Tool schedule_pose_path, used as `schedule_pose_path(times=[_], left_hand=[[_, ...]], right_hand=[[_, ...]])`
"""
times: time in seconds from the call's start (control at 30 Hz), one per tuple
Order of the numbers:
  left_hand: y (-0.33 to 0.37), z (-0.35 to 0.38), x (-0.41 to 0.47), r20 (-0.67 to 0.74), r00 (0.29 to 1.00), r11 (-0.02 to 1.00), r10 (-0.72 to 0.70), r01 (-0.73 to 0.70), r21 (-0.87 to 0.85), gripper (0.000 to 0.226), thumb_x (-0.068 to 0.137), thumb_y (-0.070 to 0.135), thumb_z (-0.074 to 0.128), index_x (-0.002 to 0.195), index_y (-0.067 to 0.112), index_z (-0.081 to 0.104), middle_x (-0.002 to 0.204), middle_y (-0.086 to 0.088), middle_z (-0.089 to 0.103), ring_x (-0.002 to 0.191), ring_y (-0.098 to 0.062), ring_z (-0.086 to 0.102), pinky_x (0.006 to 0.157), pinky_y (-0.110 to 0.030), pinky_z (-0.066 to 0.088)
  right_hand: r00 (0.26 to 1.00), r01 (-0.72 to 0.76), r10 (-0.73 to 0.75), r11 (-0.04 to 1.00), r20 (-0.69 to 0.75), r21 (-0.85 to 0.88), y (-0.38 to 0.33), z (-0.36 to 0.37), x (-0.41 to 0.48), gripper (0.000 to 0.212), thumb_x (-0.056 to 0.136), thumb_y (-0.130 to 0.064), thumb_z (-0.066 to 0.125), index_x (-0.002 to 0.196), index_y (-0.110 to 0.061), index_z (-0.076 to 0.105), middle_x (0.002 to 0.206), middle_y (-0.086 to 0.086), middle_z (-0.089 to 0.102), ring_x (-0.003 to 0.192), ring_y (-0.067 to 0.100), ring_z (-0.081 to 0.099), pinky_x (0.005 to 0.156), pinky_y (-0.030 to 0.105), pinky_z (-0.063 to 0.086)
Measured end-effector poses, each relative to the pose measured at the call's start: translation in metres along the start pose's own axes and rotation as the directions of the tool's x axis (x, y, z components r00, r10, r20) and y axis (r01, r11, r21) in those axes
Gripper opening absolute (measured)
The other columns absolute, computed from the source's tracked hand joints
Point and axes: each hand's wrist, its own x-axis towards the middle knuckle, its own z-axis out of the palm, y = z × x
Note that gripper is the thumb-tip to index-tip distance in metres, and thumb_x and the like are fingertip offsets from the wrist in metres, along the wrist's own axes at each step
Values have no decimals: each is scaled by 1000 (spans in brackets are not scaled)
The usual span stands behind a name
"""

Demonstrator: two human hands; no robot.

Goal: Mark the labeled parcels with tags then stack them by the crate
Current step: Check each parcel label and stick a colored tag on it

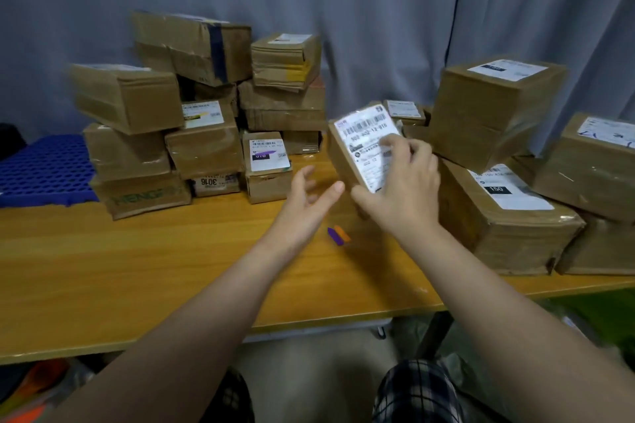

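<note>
The right hand [402,189] grips a small labeled parcel [364,141] well to the right of the blue crate [44,168], tilted so its barcode label faces the person, probably for reading before marking. The left hand [305,196] hovers on the parcel's crate side, fingers spread and holding nothing, seemingly ready to steady it. 2 tags [338,235], purple and orange, lie on the table [137,268], farther from the crate than the stacked parcels [171,120] just beside it.
</note>
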Motion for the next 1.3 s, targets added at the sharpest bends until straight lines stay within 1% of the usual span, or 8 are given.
schedule_pose_path(times=[0.1, 0.2, 0.47, 0.63, 0.77, 1.0, 1.13, 1.3], left_hand=[[2, -16, -8, 12, 1000, 977, -14, 16, -210, 92, 75, 48, 64, 148, 39, 9, 140, 12, 42, 120, -5, 50, 93, -25, 46], [-11, -42, -15, -99, 993, 948, -56, 22, -317, 73, 85, 27, 66, 141, 39, 21, 124, 13, 56, 103, 1, 60, 80, -24, 55], [-28, -94, -23, -193, 980, 977, -53, 11, -214, 65, 90, 18, 62, 143, 32, 28, 130, 8, 53, 113, -8, 56, 74, -18, 53], [-32, -109, -24, -180, 977, 985, -116, 90, -151, 74, 81, 43, 66, 142, 39, 26, 135, 5, 52, 116, -13, 56, 86, -26, 49], [-27, -113, -22, -181, 954, 970, -240, 228, -86, 59, 85, 54, 60, 133, 27, 38, 122, 6, 60, 97, -7, 64, 66, -18, 50], [-32, -113, 5, -252, 945, 962, -209, 245, 119, 46, 89, 25, 58, 131, 24, 39, 132, 3, 32, 117, -13, 46, 73, -18, 41], [-35, -120, 17, -147, 981, 966, -128, 157, 205, 53, 89, 15, 52, 139, 27, 39, 145, 11, 23, 131, -11, 31, 94, -22, 34], [-42, -125, 19, -98, 970, 974, -224, 227, 17, 37, 91, 19, 54, 120, 41, 46, 138, 5, 41, 112, -14, 56, 65, -17, 49]], right_hand=[[997, 79, -82, 976, 2, 204, -30, 17, -14, 73, 68, -50, 67, 128, -18, 43, 124, 12, 39, 115, 29, 38, 91, 39, 39], [982, 129, -167, 933, 86, 337, -49, 39, -29, 72, 66, -48, 71, 127, -21, 42, 122, 4, 34, 114, 20, 32, 91, 31, 36], [931, 121, -286, 829, 227, 546, -82, 69, -33, 69, 77, -41, 74, 135, -28, 39, 128, -6, 32, 119, 10, 33, 90, 12, 28], [915, 46, -293, 758, 276, 651, -87, 79, -24, 51, 82, -28, 61, 130, -31, 41, 124, -12, 36, 117, 12, 41, 94, 30, 40], [929, -89, -193, 714, 317, 695, -82, 89, -13, 38, 85, -27, 59, 119, -32, 43, 115, -5, 48, 99, 13, 53, 82, 37, 49], [836, -303, -106, 729, 538, 614, -59, 101, 8, 18, 97, -24, 51, 115, -22, 56, 94, 5, 64, 78, 24, 64, 70, 37, 51], [871, -197, 0, 916, 490, 350, -31, 113, 31, 27, 100, -19, 45, 120, -12, 62, 109, 5, 66, 104, 21, 59, 87, 31, 46], [644, -76, 129, 992, 754, -104, -8, 140, 43, 44, 91, -36, 61, 127, -12, 56, 133, 10, 52, 122, 27, 49, 102, 37, 42]])
